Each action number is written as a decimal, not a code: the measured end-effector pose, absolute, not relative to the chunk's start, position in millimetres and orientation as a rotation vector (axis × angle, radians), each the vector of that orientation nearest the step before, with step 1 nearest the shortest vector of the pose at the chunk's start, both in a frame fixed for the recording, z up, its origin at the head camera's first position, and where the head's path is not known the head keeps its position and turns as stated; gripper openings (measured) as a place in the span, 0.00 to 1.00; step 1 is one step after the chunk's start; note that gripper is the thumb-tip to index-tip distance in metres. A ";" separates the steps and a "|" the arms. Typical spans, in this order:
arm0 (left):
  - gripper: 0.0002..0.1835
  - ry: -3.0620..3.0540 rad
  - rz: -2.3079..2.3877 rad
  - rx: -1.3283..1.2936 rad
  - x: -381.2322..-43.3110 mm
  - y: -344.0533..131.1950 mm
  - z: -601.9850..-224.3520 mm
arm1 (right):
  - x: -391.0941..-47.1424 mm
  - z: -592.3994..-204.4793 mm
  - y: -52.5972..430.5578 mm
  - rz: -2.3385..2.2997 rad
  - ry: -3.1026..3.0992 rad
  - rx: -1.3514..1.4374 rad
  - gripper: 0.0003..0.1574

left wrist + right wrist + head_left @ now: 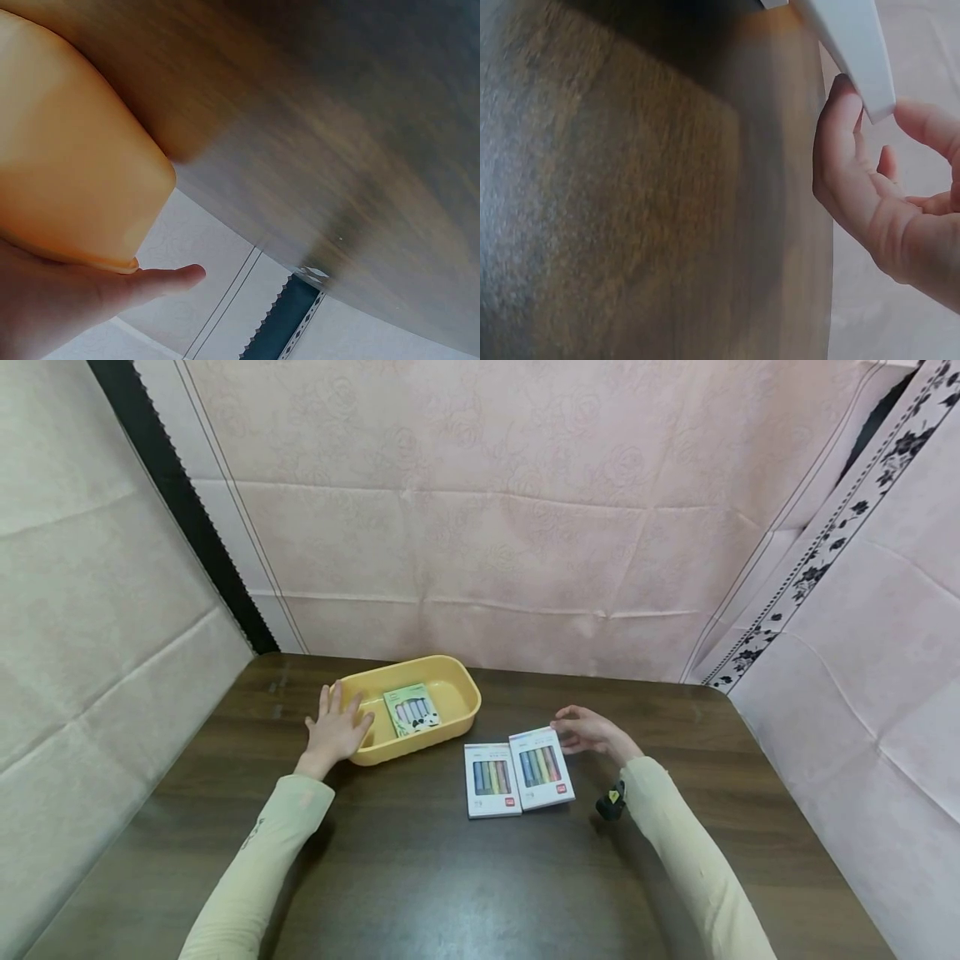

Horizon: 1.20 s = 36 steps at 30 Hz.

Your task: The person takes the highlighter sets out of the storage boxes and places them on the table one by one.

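Right fingers [838, 146] pinching white box [542, 768], its red label [561, 789] illegible, left fingers [336, 697] spread on yellow tray [420, 743]

Yellow tub [431, 740]: oblong, rounded corners, upright on table [420, 877], left hand [335, 731] spread at left end. Green box [412, 710]: patterned front, face up inside tub. Right-hand white box [542, 768]: multicoloured window, red label, slanted, far right corner pinched by right hand [591, 732]. Left-hand white box [492, 781]: matching design, face up, just beside
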<state>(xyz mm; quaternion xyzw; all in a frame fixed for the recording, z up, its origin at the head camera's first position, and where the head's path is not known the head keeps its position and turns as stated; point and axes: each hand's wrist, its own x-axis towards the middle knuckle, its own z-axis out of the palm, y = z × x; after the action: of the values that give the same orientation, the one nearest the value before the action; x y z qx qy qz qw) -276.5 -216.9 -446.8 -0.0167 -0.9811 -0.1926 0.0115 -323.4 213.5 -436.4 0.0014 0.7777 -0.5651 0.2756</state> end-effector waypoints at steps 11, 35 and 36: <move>0.35 -3.055 -0.604 -0.050 -277.4 -217.4 -447.5 | -320.2 -439.3 216.5 -1.511 2.064 0.026 0.31; 0.34 -3.063 -0.589 -0.045 -276.9 -217.5 -446.9 | -319.9 -441.2 214.0 -1.454 2.104 0.044 0.25; 0.33 -3.062 -0.585 -0.045 -277.0 -217.4 -446.9 | -320.0 -441.1 214.2 -1.453 2.103 0.045 0.25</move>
<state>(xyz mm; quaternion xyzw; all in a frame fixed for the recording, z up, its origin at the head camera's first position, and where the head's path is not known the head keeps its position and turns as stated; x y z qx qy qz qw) -277.0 -217.4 -446.9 -0.0143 -0.9820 -0.1878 0.0119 -320.0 214.2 -441.1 0.0167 0.7875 -0.5443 0.2886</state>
